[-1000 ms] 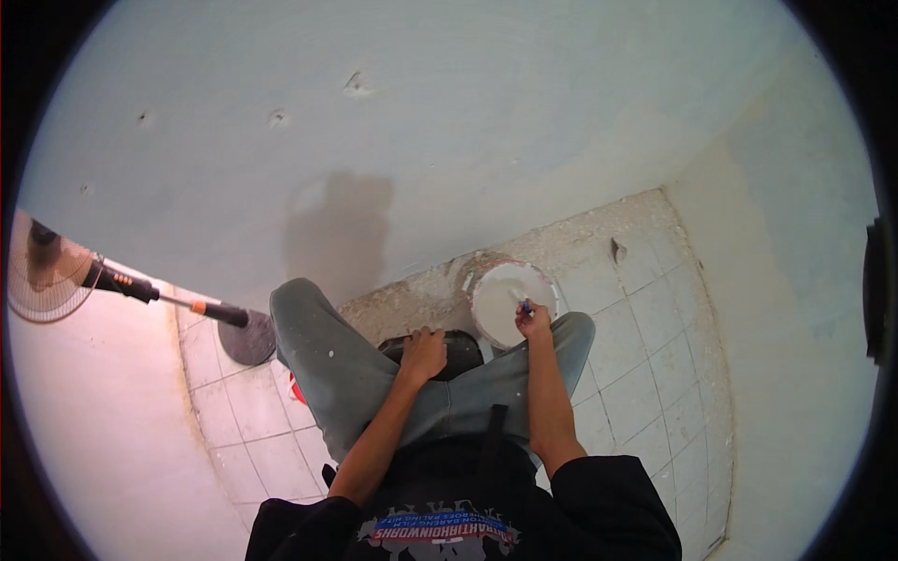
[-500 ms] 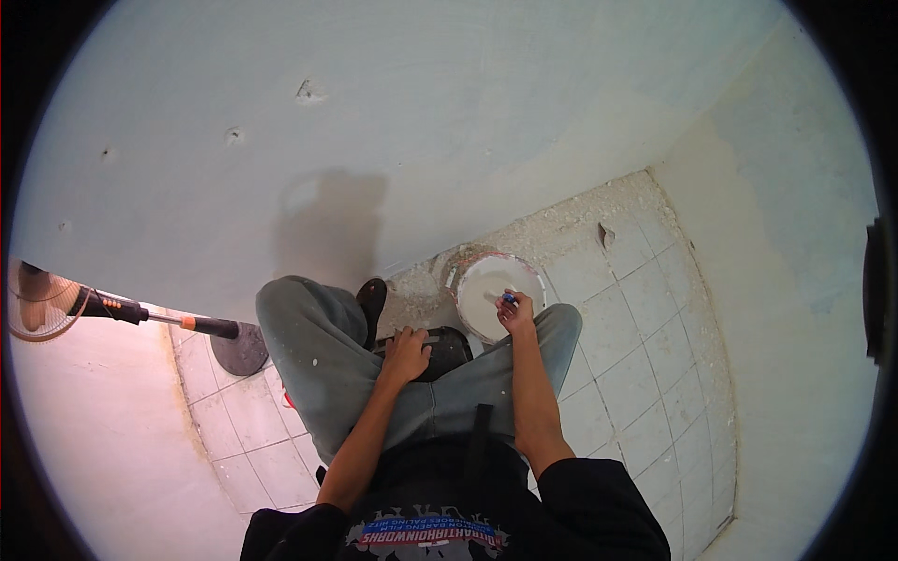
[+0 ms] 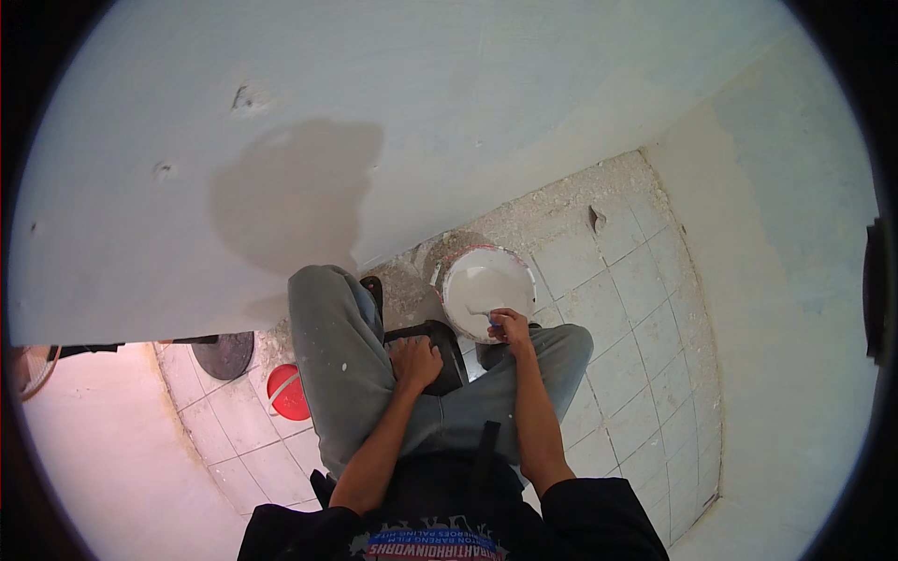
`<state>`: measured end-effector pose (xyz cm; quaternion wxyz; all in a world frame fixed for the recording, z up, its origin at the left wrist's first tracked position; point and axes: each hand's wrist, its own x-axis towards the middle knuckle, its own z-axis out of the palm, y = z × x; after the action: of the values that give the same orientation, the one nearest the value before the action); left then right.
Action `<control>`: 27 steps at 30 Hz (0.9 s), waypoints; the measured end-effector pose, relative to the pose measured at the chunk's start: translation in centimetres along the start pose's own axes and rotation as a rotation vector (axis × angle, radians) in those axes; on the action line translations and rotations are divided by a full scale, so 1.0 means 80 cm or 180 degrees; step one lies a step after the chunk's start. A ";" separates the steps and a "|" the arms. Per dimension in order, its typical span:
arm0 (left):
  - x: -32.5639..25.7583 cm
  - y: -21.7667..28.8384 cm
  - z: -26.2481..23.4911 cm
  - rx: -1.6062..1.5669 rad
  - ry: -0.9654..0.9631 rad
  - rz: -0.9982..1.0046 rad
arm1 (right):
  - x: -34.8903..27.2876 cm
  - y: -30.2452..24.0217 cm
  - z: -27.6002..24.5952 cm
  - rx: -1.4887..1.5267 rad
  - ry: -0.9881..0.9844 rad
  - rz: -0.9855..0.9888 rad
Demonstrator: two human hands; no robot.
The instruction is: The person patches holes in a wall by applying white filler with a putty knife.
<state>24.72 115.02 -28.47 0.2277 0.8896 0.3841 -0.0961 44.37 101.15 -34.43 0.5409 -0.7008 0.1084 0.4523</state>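
A round bucket (image 3: 487, 284) of white, paste-like material stands on the floor in front of my right knee. At its near edge my right hand (image 3: 510, 327) is closed around a small blue-handled tool (image 3: 493, 321). The tool's far end reaches over the white material, too small to make out. Between my legs sits a black container (image 3: 451, 353), partly covered by my thighs. My left hand (image 3: 414, 363) rests on its left rim with the fingers curled over it. Whether those fingers grip the rim is hard to see.
A pale wall (image 3: 449, 112) with chipped holes rises close ahead. White floor tiles (image 3: 599, 309) spread to the right, with a small brown shard (image 3: 596, 220) near the wall. On the left are a red bucket (image 3: 289, 393) and the dark round base (image 3: 224, 355) of a stand fan.
My right hand has drawn nearer to me, down to the bucket's near edge, still holding the blue-handled tool. The view has shifted, bringing more of the red bucket into sight.
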 end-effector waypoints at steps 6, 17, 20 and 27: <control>0.017 0.026 -0.019 -0.0020 0.0106 -0.0284 | 0.033 0.020 -0.015 0.0847 0.0004 0.0923; 0.021 0.027 -0.021 -0.0090 -0.0202 -0.0506 | 0.014 0.013 0.000 0.2306 -0.0597 0.1537; 0.021 0.027 -0.027 -0.0136 -0.0103 -0.0478 | 0.008 0.016 -0.010 0.2761 -0.0718 0.1609; 0.024 0.025 -0.017 -0.0273 -0.0177 -0.0410 | 0.013 0.036 -0.024 0.2564 -0.0333 0.1908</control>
<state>27.45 115.70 -27.25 0.2695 0.8494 0.4379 -0.1186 44.10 98.75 -37.09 0.6195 -0.3509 0.4435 0.5445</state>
